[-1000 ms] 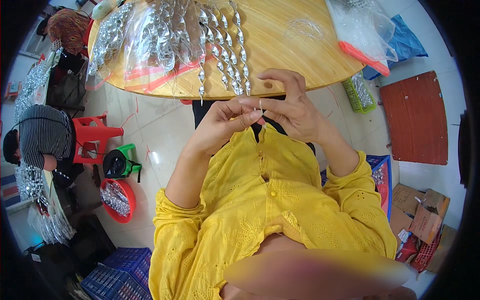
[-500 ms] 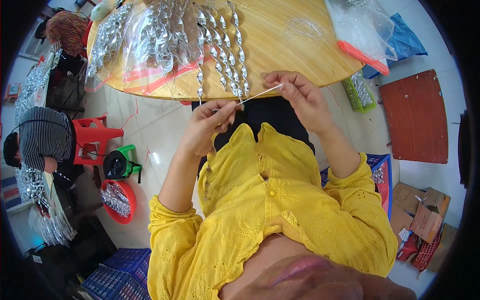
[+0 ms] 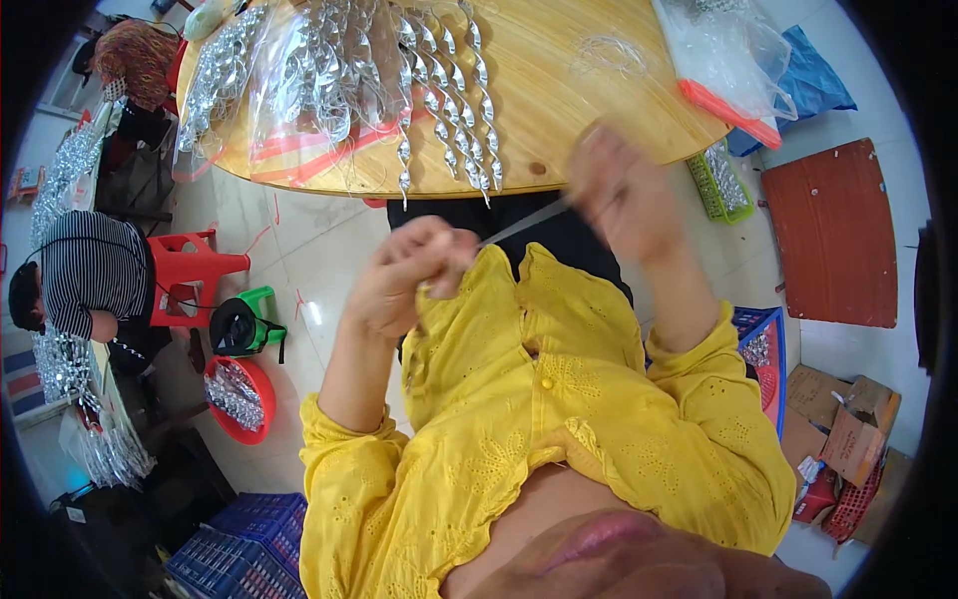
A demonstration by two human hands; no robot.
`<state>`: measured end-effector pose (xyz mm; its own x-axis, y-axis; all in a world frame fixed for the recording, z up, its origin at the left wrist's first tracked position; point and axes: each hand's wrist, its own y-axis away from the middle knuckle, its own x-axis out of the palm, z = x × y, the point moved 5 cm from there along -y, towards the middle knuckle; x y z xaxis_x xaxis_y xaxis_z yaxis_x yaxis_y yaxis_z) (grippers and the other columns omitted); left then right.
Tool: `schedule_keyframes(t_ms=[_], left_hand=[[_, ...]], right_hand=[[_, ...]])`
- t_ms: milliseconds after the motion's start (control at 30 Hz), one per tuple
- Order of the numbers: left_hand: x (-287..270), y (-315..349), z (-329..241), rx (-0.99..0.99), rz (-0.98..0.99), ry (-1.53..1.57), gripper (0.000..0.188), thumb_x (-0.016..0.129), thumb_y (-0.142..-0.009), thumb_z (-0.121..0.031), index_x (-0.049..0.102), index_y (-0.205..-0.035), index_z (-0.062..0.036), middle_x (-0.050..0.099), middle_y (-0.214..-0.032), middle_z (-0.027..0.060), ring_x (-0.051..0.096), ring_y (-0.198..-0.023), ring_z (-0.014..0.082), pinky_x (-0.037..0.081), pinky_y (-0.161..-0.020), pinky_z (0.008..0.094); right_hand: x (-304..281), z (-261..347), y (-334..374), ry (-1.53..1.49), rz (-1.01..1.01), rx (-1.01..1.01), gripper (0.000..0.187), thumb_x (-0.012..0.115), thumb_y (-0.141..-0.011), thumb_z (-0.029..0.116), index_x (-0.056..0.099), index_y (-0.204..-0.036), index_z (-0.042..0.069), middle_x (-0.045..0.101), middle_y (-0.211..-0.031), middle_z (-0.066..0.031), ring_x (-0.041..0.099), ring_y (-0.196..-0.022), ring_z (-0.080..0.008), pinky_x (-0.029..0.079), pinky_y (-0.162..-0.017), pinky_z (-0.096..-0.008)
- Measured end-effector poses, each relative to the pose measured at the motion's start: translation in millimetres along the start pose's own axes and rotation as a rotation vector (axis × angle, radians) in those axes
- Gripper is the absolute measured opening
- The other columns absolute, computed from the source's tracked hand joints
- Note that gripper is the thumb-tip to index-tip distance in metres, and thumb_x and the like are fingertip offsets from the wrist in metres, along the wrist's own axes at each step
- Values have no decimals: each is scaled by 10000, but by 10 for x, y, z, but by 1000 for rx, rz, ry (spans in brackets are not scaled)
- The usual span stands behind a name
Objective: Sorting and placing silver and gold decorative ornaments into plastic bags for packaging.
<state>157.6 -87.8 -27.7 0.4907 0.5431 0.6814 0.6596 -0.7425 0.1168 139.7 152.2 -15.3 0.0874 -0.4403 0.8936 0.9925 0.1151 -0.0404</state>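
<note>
A thin white string [image 3: 527,220] is stretched between my two hands, in front of my lap. My left hand [image 3: 411,268] is closed, pinching its lower end. My right hand [image 3: 631,200] is blurred by motion, its fingers closed around the upper end near the table edge. Below my left hand hangs a thin twisted strip [image 3: 419,354], faint against the yellow shirt. Several silver spiral strips [image 3: 486,110] lie side by side on the wooden table [image 3: 559,100], just beyond my hands.
Clear plastic bags [image 3: 334,90] of silver spirals cover the table's left side. A loose coil of thin string [image 3: 611,57] lies toward the right, near a clear bag [image 3: 723,60]. A person in stripes [image 3: 95,270] sits left by a red stool [image 3: 190,275]. A green basket [image 3: 720,185] stands right.
Both hands have come slightly nearer to me and down, away from the table edge, with my right hand also moving to the right. The string stays stretched between them.
</note>
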Motion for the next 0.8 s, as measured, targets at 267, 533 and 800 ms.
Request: schedule_keyframes(t_ms=[267, 533, 800], left_hand=[[56, -244, -494, 212, -91, 174, 135, 432, -854, -135, 493, -849, -14, 489, -827, 36, 365, -524, 55, 291, -446, 167], [-47, -915, -1464, 632, -177, -175, 315, 472, -836, -200, 459, -1072, 10, 540, -851, 52, 496, -737, 123, 398, -635, 208], [-120, -1196, -1199, 469, -362, -325, 405, 497, -811, -143, 376, -1143, 56, 486, -984, 98, 488, -869, 157, 436, -654, 256]], right_hand=[[473, -703, 59, 335, 2, 4, 143, 428, -846, 133, 430, -944, 28, 472, -791, -23, 428, -679, -111, 356, -620, -213], [896, -1091, 438, 1493, 368, 120, 497, 542, -801, 168, 289, -1200, 13, 554, -842, -66, 498, -621, -57, 390, -549, -199], [568, -691, -505, 989, -96, 268, 198, 520, -805, 189, 511, -921, 29, 504, -586, -9, 402, -421, -38, 265, -355, -155]])
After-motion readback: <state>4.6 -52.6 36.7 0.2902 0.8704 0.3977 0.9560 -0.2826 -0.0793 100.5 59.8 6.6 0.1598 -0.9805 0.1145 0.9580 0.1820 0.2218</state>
